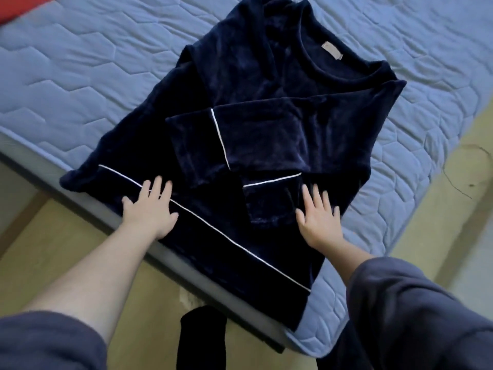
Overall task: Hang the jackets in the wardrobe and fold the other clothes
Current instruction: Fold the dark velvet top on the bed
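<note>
Both hands, left hand [150,209] and right hand [318,218], lay flat with fingers spread, gripping nothing, on the soft, limp navy velvet top [253,97]; its hem looked the best hold.

- 1 navy top [253,108] (2 sleeves, both showing)
- 2 hands: left hand [150,209], right hand [318,222]
- 1 quilted mattress [80,76]
- 1 neck label [332,50]
- 1 black cloth [202,337]
</note>
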The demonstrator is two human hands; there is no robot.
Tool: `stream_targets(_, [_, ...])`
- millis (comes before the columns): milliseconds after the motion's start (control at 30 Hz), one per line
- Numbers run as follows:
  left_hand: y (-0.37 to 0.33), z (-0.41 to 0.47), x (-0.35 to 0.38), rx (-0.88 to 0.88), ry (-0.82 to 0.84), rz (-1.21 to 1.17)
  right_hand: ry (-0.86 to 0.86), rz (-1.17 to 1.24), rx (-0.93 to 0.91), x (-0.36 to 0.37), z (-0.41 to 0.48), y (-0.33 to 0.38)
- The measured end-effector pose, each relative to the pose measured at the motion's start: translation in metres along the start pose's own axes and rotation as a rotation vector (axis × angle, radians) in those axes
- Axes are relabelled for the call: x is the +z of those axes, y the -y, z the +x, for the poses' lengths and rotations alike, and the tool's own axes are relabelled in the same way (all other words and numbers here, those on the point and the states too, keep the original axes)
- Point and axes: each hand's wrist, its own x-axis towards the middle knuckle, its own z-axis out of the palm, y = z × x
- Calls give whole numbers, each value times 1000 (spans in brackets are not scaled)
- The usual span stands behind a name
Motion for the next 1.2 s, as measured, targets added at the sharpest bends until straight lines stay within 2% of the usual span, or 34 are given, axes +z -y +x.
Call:
stream_targets(100, [19, -14, 7, 20, 21, 100, 99, -22, 91, 28, -53, 6])
stream_targets(200, [31, -22, 8, 142, -138, 227, 73, -54, 152, 50, -96, 26])
stream_targets(300, [42, -26, 18, 381, -258, 366, 74, 36, 160, 70, -130, 59])
stream_targets(367, [46, -26, 30, 569, -264, 461, 115, 78, 126, 86, -149, 79])
stream_targets(433, [44, -24, 42, 666, -245, 520, 168, 40, 92, 103, -162, 88])
stream_targets(500, [37, -20, 53, 664, -256, 543, 169, -42, 68, 120, -168, 87])
stream_targets(633, [23, -16, 59, 596, -364, 528, -16, -115, 152, 131, -172, 80])
stream_targets(767, [32, -28, 67, 581, -264, 538, -36, -44, 296, 133, -182, 80])
stream_targets(867, [56, -49, 72, 461, -196, 335, -11, 228, 428, 138, -201, 86])
stream_targets(1000, [93, -81, 82, 129, -128, -333, -79, 804, 685, 144, -232, 102])
stream_targets(1133, [109, -89, 82, -41, -131, -936, -120, 1544, 915, 142, -240, 115])
stream_targets(1200, [112, -81, 74, -119, -105, -1207, -131, 1798, 966, 136, -236, 117])
